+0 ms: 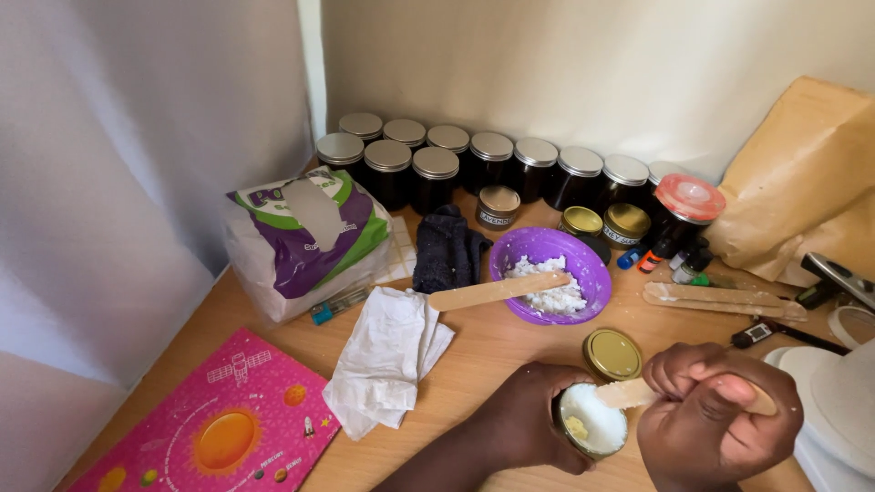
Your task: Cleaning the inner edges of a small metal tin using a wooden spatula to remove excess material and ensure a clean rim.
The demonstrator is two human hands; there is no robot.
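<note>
My left hand (524, 419) grips a small open jar (592, 424) filled with white cream, low on the wooden table (492, 355). My right hand (720, 419) holds a flat wooden stick (629, 394) whose tip rests in the jar's cream. The jar's gold lid (612, 353) lies just behind it. Further back stands a purple bowl (550, 273) of white powder with another wooden stick (497, 292) lying across its rim.
Several dark jars with silver lids (437, 164) line the wall. A purple and green bag (305, 241), a dark cloth (447, 251), white tissue (387, 355) and a pink book (214, 428) lie at left. Brown paper bag (802, 182), two sticks (720, 299) and small bottles (670, 255) lie at right.
</note>
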